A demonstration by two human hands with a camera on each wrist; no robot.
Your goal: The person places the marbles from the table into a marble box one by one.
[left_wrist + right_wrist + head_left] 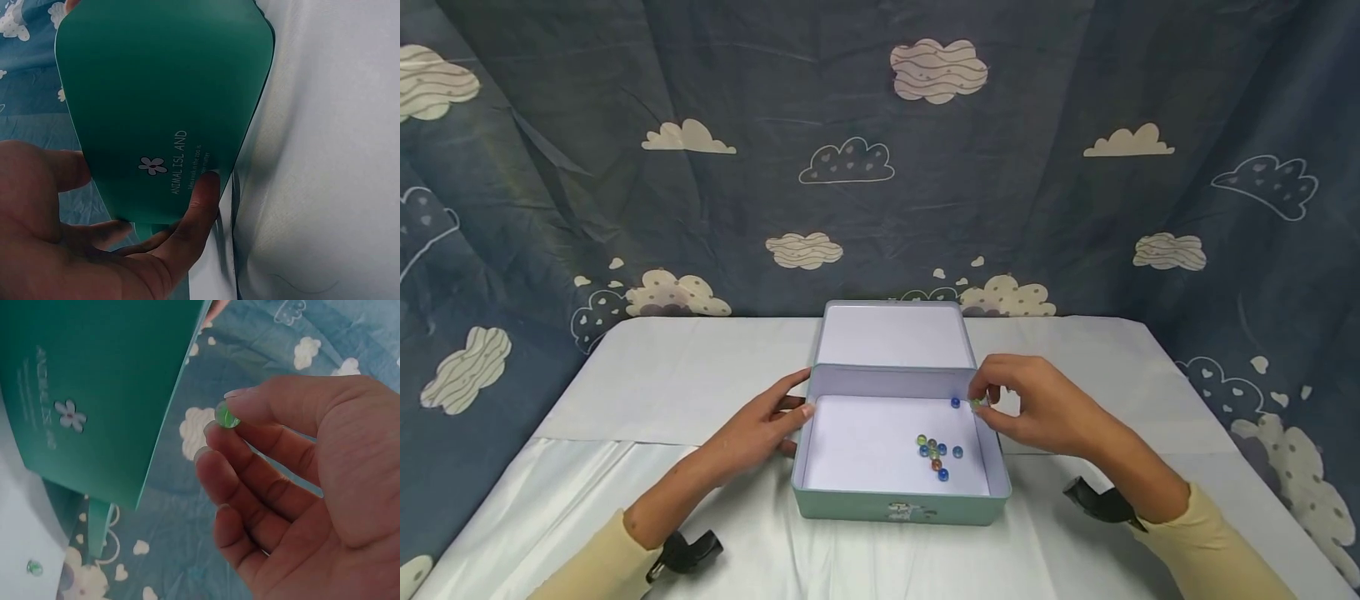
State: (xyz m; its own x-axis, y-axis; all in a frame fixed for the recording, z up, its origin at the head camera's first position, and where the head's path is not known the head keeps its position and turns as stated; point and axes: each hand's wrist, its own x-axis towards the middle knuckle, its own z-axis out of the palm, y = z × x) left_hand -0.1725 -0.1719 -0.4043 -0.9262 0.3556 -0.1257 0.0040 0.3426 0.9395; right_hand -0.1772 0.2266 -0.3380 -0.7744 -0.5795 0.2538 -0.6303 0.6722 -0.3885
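Note:
A green tin box [901,507] with a pale lining stands on the table, its lid [893,333] raised at the back. Several glass marbles [934,454] lie on its floor toward the right, and a blue marble [955,402] is near the back corner. My left hand [767,425] holds the box's left wall, thumb at the rim and fingers against the outside. Over the right rim, my right hand [1037,404] pinches a clear green marble [226,415] between thumb and forefinger.
Another green marble [34,567] lies on the white cloth [655,408] beside the box's right side. Behind the table hangs a dark blue curtain [737,208] with cloud prints. A black wrist camera [688,552] is strapped at the left wrist, and another [1101,502] at the right.

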